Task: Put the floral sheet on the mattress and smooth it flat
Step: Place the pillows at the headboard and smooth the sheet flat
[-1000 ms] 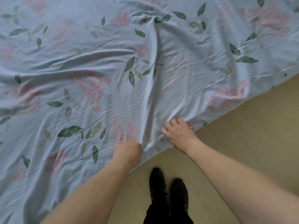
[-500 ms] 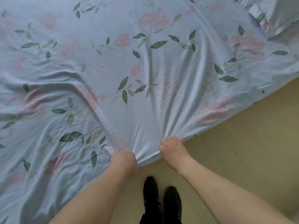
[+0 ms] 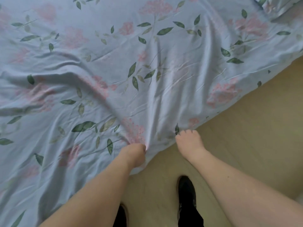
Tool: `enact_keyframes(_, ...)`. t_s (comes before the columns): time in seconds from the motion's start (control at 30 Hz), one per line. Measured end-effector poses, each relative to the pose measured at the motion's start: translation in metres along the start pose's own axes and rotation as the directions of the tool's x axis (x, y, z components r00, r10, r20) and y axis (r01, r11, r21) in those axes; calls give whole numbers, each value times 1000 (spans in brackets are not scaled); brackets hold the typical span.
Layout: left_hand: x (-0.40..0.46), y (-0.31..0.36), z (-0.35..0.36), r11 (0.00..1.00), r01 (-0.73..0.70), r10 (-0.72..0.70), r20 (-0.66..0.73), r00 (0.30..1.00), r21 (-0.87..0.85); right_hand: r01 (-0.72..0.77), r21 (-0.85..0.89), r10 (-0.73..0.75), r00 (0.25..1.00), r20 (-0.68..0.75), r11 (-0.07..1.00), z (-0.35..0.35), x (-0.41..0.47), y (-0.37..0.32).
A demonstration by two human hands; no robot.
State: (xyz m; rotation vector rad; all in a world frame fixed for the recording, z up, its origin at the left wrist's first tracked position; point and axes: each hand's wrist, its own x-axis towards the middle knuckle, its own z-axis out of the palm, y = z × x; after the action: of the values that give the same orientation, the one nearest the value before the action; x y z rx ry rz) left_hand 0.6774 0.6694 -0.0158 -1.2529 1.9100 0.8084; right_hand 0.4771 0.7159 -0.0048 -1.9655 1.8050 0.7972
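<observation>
Honestly, with my left hand [image 3: 134, 154] and right hand [image 3: 188, 141] both pinching the near hem of the floral sheet [image 3: 147, 71] draped over the mattress, an uneven tug could deepen the ridges between them.

Home bedroom: pale blue cotton sheet with pink flowers and green leaves [image 3: 114, 66] spread over bed, matching pillow [image 3: 282, 9] at far right corner, light wood-look floor [image 3: 254, 128] alongside.
</observation>
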Motion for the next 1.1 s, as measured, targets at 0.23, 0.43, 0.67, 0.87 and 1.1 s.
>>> enact_keyframes(0.23,-68,-110,16,996,-39,44,-71,996,83,-27,190,39,998,-56,981,-25,-34,-126)
enact_keyframes(0.43,-124,-189,35,998,46,-43,-64,997,49,68,281,-58,997,-43,957,-53,-54,-233)
enact_keyframes(0.67,-170,-288,91,978,185,-187,-10,982,-97,136,328,-146,989,7,935,-49,-62,-344)
enact_keyframes(0.87,-196,-367,133,961,231,-243,-66,968,-155,102,379,-118,993,19,920,-37,-53,-425)
enact_keyframes(1.1,-205,-478,177,995,101,-97,-125,987,26,-1,487,-31,998,57,873,-33,-44,-542)
